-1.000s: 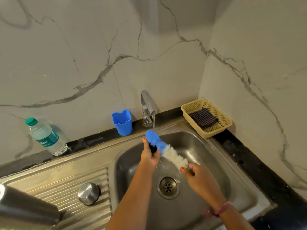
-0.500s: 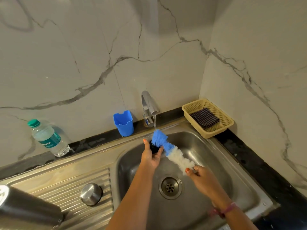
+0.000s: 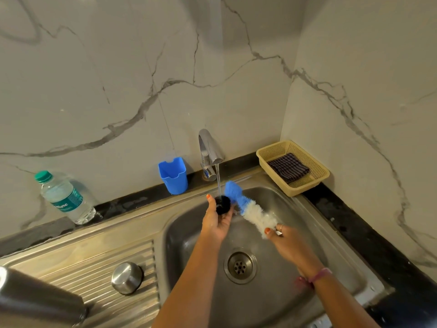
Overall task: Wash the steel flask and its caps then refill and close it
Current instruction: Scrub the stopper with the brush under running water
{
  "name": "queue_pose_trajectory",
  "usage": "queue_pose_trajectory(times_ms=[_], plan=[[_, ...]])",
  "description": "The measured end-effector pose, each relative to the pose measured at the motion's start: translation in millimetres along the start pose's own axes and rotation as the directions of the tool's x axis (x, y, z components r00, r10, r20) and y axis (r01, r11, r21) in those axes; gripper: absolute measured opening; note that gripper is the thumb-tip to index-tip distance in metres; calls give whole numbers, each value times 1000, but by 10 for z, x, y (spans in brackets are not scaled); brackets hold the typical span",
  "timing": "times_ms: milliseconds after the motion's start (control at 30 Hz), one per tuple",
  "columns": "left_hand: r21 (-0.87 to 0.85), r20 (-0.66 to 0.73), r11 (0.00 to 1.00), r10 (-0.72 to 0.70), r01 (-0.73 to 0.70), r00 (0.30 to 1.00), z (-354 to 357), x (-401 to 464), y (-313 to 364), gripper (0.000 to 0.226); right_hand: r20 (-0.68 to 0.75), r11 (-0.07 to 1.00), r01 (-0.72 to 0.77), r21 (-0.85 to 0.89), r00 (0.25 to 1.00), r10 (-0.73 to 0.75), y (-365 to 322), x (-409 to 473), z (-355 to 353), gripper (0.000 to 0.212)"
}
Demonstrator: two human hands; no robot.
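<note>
- Seen from above, a steel sink (image 3: pixel 350 242) fills the lower middle of the frame, set in a dark bench (image 3: pixel 369 223) in a corner of marble-patterned walls.
- A tap (image 3: pixel 209 151) at the back of the sink runs a thin stream of water down onto a small black cap (image 3: pixel 223 204).
- The left hand (image 3: pixel 216 221), at the centre of the frame, holds the black cap on its fingers, thumb raised at the cap's left edge.
- The right hand (image 3: pixel 287 242), to the right and lower, grips the handle end of a bottle brush (image 3: pixel 248 207); its bristles are white near the hand and blue at the tip, and the blue part lies just right of the cap.
- The steel flask (image 3: pixel 37 301) lies on its side in the lower left corner, partly cut off by the frame edge, on the ribbed draining board.
- A round steel cap (image 3: pixel 127 277) sits on the draining board, between the flask and the basin.
- A drain (image 3: pixel 240 265) sits at the bottom of the basin, below the hands.
- At left, a plastic water bottle (image 3: pixel 65 197) with a green top leans against the wall.
- A blue cup (image 3: pixel 173 175) stands left of the tap.
- At right, a yellow basket (image 3: pixel 314 183) holds a dark checked cloth (image 3: pixel 288 167).
</note>
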State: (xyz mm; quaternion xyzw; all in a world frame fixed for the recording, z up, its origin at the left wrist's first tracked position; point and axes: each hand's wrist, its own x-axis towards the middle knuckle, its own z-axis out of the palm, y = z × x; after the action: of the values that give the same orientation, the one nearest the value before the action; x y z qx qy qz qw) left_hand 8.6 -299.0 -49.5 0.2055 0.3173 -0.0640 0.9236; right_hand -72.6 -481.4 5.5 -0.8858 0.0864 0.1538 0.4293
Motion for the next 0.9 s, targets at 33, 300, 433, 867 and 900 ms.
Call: queue_pose_trajectory(times_ms=[33,300,433,867,900], plan=[[12,3,1000,7,-7,1000,15,-7,-9,53,5,1000,1,5,1000,-1,-30,-9,-1,41],[42,-15,999,-4,5,1000,-8,11,26,44,44,997,-7,79,999,4,15,5,76,28],[60,-41,998,1,1,999,-75,14,-37,43,29,999,-6,40,1000,4,9,46,163,33],[121,-72,993,-1,9,997,-72,-21,-21,36,60,999,34,-36,998,-32,76,-25,191,31],[117,-69,993,-6,14,998,-72,-24,-24,36,54,999,21,-32,998,-20,106,-10,190,29]])
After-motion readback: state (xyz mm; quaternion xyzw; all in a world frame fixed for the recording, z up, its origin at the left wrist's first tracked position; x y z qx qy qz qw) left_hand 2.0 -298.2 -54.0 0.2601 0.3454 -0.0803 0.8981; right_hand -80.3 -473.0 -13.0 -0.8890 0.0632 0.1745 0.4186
